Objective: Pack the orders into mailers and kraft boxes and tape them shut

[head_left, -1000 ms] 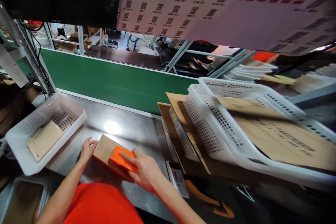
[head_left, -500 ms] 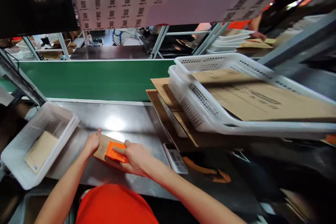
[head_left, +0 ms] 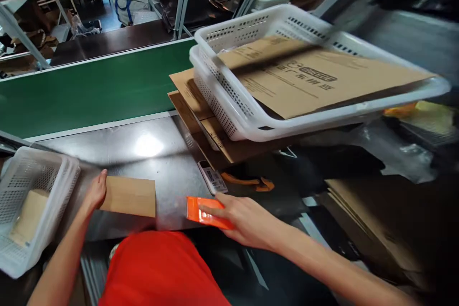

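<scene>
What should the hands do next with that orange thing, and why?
Probably lay the orange tool down on the metal table. The right hand holds it apart from the brown box, near the table's front edge, while only the left hand touches the box. Freeing it seems sensible.

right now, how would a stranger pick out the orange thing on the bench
Start at the green conveyor belt, then drop to the steel worktop before it. At its near edge the right hand holds an orange flat piece, thin and bright, unlike the plain brown carton to its left.
</scene>
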Available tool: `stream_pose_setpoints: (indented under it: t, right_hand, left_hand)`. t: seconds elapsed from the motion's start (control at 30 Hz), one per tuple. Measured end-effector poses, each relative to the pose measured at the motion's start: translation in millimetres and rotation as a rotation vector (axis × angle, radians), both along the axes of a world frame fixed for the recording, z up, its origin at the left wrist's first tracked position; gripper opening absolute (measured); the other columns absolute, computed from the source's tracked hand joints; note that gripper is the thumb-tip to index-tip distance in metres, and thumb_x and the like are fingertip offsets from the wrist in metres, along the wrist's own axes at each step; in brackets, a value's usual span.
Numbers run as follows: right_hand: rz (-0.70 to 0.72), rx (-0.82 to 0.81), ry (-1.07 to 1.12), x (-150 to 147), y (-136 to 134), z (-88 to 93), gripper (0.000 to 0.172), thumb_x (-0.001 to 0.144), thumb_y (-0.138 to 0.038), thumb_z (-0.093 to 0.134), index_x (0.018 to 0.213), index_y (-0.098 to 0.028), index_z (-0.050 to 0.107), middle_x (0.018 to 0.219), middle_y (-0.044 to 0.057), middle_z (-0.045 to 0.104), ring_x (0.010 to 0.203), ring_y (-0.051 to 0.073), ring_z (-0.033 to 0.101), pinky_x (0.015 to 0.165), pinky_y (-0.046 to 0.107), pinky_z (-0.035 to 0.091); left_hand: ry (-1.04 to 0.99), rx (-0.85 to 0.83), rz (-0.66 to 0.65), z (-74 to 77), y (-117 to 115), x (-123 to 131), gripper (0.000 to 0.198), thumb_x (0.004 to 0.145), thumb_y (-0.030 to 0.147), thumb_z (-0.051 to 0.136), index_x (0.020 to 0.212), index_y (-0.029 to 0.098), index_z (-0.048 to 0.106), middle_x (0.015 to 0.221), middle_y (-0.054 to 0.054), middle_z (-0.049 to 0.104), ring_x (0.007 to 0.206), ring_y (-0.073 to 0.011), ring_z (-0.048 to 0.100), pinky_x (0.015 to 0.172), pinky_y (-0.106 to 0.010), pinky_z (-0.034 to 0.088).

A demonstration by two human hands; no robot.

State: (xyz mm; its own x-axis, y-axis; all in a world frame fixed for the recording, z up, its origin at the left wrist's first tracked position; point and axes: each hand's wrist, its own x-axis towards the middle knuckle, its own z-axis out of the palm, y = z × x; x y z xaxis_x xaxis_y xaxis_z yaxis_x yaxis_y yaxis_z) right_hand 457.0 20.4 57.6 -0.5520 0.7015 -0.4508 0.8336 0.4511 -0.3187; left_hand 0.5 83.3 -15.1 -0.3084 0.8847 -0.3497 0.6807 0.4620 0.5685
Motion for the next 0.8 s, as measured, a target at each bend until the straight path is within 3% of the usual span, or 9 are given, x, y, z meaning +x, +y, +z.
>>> stream_pose_setpoints:
  t: [0.1,0.27,0.4,0.5,0.6,0.67,0.73,0.8]
  right_hand:
    - [-0.006,-0.019,0.052,-16.5,3.5,-33.6,0.063,0.082,-0.017,0.067,0.143,-0.036,0.072,0.110,0.009,0.068,0.092,0.024,0.068,0.078,0.029,0.048]
    - [0.015,0.036,0.079,-81.3,16.5,-74.3,0.060,0.087,-0.016,0.066,0.143,-0.035,0.071,0.111,0.013,0.070,0.096,0.027,0.070,0.080,0.030,0.050]
    - [-0.025,0.054,0.102,-103.7,24.4,-76.5,0.059,0.086,-0.014,0.062,0.140,-0.035,0.074,0.111,0.016,0.073,0.095,0.029,0.072,0.077,0.032,0.050]
    - [-0.083,-0.076,0.155,-101.5,39.8,-71.3,0.061,0.073,-0.013,0.067,0.129,-0.032,0.081,0.094,0.008,0.077,0.086,0.026,0.073,0.076,0.031,0.048]
    - [-0.201,-0.353,0.365,-87.4,55.2,-80.3,0.051,0.067,-0.025,0.065,0.113,-0.022,0.087,0.076,0.000,0.075,0.079,0.023,0.070,0.076,0.030,0.049]
    - [-0.315,-0.530,0.519,-73.3,70.1,-99.9,0.056,0.060,-0.036,0.064,0.107,-0.017,0.087,0.083,0.004,0.080,0.084,0.029,0.072,0.077,0.034,0.054]
    - [-0.517,-0.451,0.621,-61.7,94.0,-124.3,0.058,0.051,-0.046,0.066,0.097,-0.018,0.087,0.100,0.011,0.083,0.103,0.040,0.075,0.091,0.043,0.058]
    - [-0.709,-0.359,0.671,-59.2,119.3,-143.1,0.059,0.050,-0.060,0.065,0.091,-0.022,0.085,0.103,0.015,0.084,0.112,0.046,0.075,0.098,0.050,0.059]
  left_hand:
    - [0.048,-0.050,-0.049,4.9,1.0,-1.2,0.055,0.104,0.054,0.032,0.087,0.019,0.071,0.113,-0.021,0.082,0.119,-0.0378,0.074,0.105,-0.044,0.054]
    - [0.084,-0.054,-0.083,6.8,0.8,-1.7,0.058,0.104,0.057,0.027,0.080,0.022,0.067,0.106,-0.021,0.082,0.111,-0.0379,0.076,0.101,-0.044,0.055]
    - [0.155,-0.058,-0.052,5.8,1.4,4.2,0.058,0.105,0.056,0.028,0.081,0.021,0.068,0.105,-0.024,0.081,0.109,-0.0400,0.076,0.093,-0.043,0.055]
    - [0.172,-0.044,-0.023,7.2,0.2,14.8,0.056,0.107,0.053,0.031,0.086,0.019,0.071,0.108,-0.025,0.081,0.113,-0.0393,0.075,0.093,-0.041,0.053]
    - [0.115,-0.032,0.007,8.6,-9.0,24.0,0.055,0.109,0.049,0.032,0.088,0.018,0.072,0.114,-0.027,0.080,0.115,-0.0375,0.074,0.095,-0.040,0.050]
    - [0.067,0.002,0.079,6.8,-17.9,24.5,0.054,0.108,0.049,0.035,0.085,0.018,0.072,0.112,-0.027,0.080,0.110,-0.0354,0.075,0.094,-0.039,0.049]
    - [0.010,0.037,0.171,2.2,-27.9,19.8,0.054,0.107,0.051,0.038,0.082,0.018,0.073,0.108,-0.026,0.081,0.105,-0.0349,0.076,0.091,-0.039,0.051]
    - [-0.063,0.065,0.260,-4.4,-40.4,12.4,0.056,0.105,0.056,0.039,0.081,0.019,0.074,0.102,-0.026,0.081,0.102,-0.0357,0.077,0.090,-0.041,0.052]
